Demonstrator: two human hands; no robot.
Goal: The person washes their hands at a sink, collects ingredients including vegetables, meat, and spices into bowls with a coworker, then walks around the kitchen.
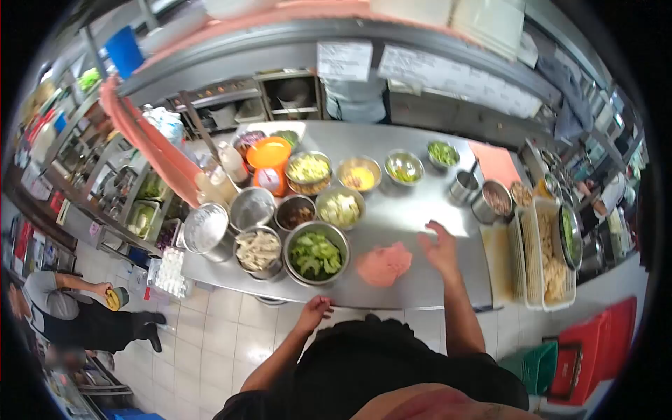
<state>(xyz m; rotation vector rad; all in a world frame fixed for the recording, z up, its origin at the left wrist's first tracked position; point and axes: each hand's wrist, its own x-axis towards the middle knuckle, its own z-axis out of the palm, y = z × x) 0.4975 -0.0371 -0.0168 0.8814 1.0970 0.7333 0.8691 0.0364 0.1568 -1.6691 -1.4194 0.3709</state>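
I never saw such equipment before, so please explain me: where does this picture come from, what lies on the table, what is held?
There is no robot here: the two bare hands belong to a person wearing a camera on the head. This single picture looks forward and down from there. On the metal table stand metal bowls, several with cut vegetables, and an orange scale. The right hand is open beside what looks like a crumpled pink cloth; the left hand is near the front edge. Neither seems to hold anything.

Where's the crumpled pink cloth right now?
In the head view, the pink cloth lies on the steel table near its front edge, between the metal bowl of green leaves on its left and the person's right hand.
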